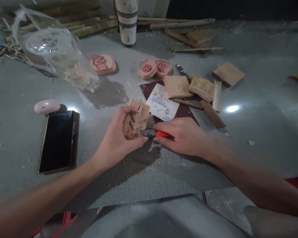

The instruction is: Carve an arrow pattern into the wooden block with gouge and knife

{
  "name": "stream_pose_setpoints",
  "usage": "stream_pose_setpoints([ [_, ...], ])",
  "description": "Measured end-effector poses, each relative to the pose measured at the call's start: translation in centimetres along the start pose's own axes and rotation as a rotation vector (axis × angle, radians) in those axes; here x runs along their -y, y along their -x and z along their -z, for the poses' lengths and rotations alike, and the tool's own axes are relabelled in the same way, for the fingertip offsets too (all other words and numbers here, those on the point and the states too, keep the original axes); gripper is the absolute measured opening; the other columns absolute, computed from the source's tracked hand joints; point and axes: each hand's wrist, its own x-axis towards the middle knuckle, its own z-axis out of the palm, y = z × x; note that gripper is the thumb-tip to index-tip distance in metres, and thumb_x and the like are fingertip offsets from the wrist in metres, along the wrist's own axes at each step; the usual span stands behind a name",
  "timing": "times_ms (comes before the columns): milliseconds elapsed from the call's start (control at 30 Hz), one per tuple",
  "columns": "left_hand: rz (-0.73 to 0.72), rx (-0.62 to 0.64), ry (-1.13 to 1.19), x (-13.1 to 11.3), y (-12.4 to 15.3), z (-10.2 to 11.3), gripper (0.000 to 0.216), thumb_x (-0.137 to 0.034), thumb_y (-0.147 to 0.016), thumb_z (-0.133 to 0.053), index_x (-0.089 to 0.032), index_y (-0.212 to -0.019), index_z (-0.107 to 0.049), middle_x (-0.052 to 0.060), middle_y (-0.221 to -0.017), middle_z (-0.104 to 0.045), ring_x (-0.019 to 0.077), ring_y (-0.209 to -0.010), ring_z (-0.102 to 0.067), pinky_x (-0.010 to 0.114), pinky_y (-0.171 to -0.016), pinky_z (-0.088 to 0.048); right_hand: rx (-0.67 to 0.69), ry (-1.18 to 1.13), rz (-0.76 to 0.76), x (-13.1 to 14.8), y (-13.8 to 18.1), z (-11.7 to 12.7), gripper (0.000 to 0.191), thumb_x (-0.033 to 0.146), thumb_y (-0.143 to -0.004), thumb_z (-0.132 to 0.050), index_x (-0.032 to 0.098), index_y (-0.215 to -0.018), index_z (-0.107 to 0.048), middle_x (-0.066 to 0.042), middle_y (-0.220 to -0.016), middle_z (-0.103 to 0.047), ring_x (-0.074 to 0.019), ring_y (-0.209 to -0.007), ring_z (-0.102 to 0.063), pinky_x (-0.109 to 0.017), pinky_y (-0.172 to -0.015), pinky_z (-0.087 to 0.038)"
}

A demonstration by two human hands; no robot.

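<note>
The carved wooden block is sitting at the centre of the frame, above the bench. Its long axis is running steeply, from lower left toward upper right, and its cut face is turning upward to view. The surface is showing light brown wood, roughly rectangular in outline, with angular ridges, notches and a raised wedge-like form.

The left hand is approaching from the lower left; its grip is pinching the block, fingers curling over the upper left side and thumb lying along the lower edge. The right hand is entering from the lower right; its grip is pinching a knife between thumb and forefinger. The knife's long axis is lying nearly level, its grey metal blade pointing left and its tip meeting the block's lower right edge. The handle is showing smooth orange-red.

Right of centre, glossy white printed paper is overlapping a dark maroon sheet. Above it, a square pale wooden tile is lying flat beside a yellow-patterned tile. At upper centre, two rounded pink pieces are overlapping, both bearing red line drawings. At left, a black glass-faced phone is resting below a smooth pink oval case.
</note>
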Motion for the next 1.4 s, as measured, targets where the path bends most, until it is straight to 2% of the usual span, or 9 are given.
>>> stream_pose_setpoints([
  [200, -0.069, -0.009, -0.012, 0.28, -0.41, -0.16, 0.064, -0.028, -0.078, -0.094, -0.029, -0.128, -0.053, 0.002, -0.126, -0.065, 0.0239, -0.119, -0.07, 0.042, -0.107, -0.059, 0.017, -0.025, -0.003, 0.51, -0.11, 0.1, 0.037, 0.051, -0.122, -0.059, 0.023, -0.1, -0.069, -0.003, -0.092, -0.081, -0.0209, -0.081, -0.069, -0.037, -0.07, -0.027],
  [367, -0.054, 0.02, -0.02, 0.45, -0.29, -0.08, 0.065, -0.03, -0.078, -0.094, -0.029, -0.127, -0.051, 0.002, -0.123, -0.065, 0.0236, -0.115, -0.07, 0.041, -0.102, -0.059, 0.008, -0.044, 0.004, 0.16, -0.16, 0.08, 0.036, 0.051, -0.121, -0.06, 0.022, -0.102, -0.071, -0.004, -0.092, -0.082, -0.0206, -0.082, -0.07, -0.037, -0.071, -0.028],
  [600, -0.031, 0.045, -0.124, -0.06, 0.12, 0.1, 0.062, -0.03, -0.079, -0.092, -0.029, -0.126, -0.052, -0.002, -0.109, -0.067, 0.0194, -0.095, -0.069, 0.034, -0.084, -0.058, 0.009, -0.016, 0.019, 0.14, 0.12, 0.15, 0.036, 0.049, -0.121, -0.063, 0.022, -0.098, -0.069, -0.002, -0.088, -0.081, -0.0188, -0.078, -0.068, -0.037, -0.07, -0.027],
  [800, -0.038, 0.03, -0.198, 0.15, 0.37, 0.17, 0.064, -0.033, -0.079, -0.095, -0.03, -0.128, -0.054, -0.002, -0.114, -0.067, 0.0197, -0.096, -0.07, 0.034, -0.083, -0.058, 0.012, -0.001, 0.041, 0.05, 0.3, 0.13, 0.033, 0.048, -0.122, -0.062, 0.021, -0.109, -0.076, -0.003, -0.094, -0.083, -0.0196, -0.081, -0.07, -0.037, -0.07, -0.029],
  [1400, -0.024, 0.06, -0.185, 0.13, 0.42, 0.29, 0.064, -0.033, -0.08, -0.094, -0.031, -0.13, -0.053, -0.002, -0.115, -0.066, 0.0197, -0.095, -0.068, 0.034, -0.081, -0.057, 0.021, -0.005, 0.045, 0.03, 0.26, 0.28, 0.034, 0.049, -0.121, -0.063, 0.021, -0.106, -0.075, -0.002, -0.091, -0.082, -0.0195, -0.079, -0.07, -0.037, -0.069, -0.028],
])
